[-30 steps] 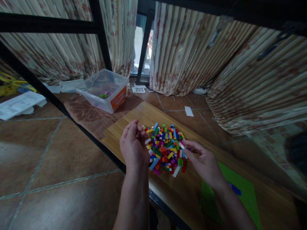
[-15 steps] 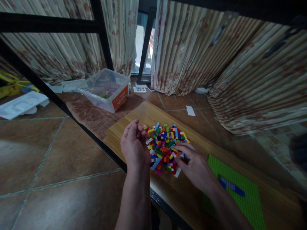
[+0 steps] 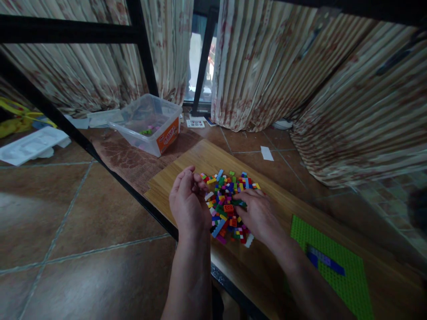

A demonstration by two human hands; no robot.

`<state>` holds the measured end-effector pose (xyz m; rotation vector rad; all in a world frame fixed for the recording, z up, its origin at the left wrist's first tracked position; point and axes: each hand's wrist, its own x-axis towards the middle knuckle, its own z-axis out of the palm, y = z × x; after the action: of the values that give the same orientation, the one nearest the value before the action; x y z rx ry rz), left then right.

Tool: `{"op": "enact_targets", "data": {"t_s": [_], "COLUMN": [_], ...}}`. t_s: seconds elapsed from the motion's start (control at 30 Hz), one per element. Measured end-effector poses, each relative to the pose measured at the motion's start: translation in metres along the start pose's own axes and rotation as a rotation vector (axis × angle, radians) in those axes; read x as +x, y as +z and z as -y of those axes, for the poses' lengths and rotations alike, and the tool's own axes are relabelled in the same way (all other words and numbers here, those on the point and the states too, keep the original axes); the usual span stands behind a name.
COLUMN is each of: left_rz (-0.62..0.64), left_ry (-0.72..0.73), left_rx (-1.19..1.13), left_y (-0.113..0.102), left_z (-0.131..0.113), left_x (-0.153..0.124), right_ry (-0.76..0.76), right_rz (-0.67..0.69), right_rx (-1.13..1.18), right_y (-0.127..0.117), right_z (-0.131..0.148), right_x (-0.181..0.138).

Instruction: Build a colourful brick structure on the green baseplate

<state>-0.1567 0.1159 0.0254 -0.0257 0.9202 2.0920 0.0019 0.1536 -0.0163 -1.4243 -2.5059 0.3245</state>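
Observation:
A heap of small coloured bricks [image 3: 227, 195] lies on a wooden board [image 3: 187, 164]. My left hand [image 3: 188, 204] hovers at the heap's left edge, fingers curled and pressed together; what they hold is hidden. My right hand [image 3: 256, 213] lies palm down on the right part of the heap, fingers bent onto the bricks around a green one. Whether it grips any brick is unclear. A green baseplate [image 3: 333, 249] with blue bricks [image 3: 325, 261] on it lies to the right, beside my right forearm.
A clear plastic tub [image 3: 148, 124] with an orange label holds a few bricks at the back left. A black metal frame [image 3: 83, 142] runs diagonally beside the board. Striped curtains [image 3: 267, 66] hang behind. A white paper scrap [image 3: 267, 153] lies on the tiled floor.
My right hand has moved left from the heap's right edge onto the bricks. My left hand has stayed curled at the left edge.

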Motion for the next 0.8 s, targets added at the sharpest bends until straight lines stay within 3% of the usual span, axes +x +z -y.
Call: {"op": "enact_targets", "data": {"t_s": [0.2, 0.4, 0.5, 0.67, 0.8], "left_rz": [0.034, 0.373, 0.432, 0.325, 0.332], "left_ry": [-0.023, -0.148, -0.121, -0.037, -0.04], "left_rx": [0.07, 0.527, 0.604, 0.623, 0.594], "left_y": [0.001, 0.003, 0.002, 0.001, 0.001], "left_z": [0.001, 0.018, 0.025, 0.02, 0.017], "left_x": [0.0, -0.007, -0.007, -0.003, -0.004], "right_ry": [0.116, 0.285, 0.252, 0.103, 0.015], "right_rz": [-0.103, -0.202, -0.184, -0.082, 0.036], "right_rx": [0.351, 0.612, 0.54, 0.328, 0.221], "right_y": [-0.01, -0.016, -0.016, -0.012, -0.009], "right_z": [-0.007, -0.012, -0.01, -0.002, 0.001], "right_x": [-0.007, -0.014, -0.013, -0.009, -0.008]}}
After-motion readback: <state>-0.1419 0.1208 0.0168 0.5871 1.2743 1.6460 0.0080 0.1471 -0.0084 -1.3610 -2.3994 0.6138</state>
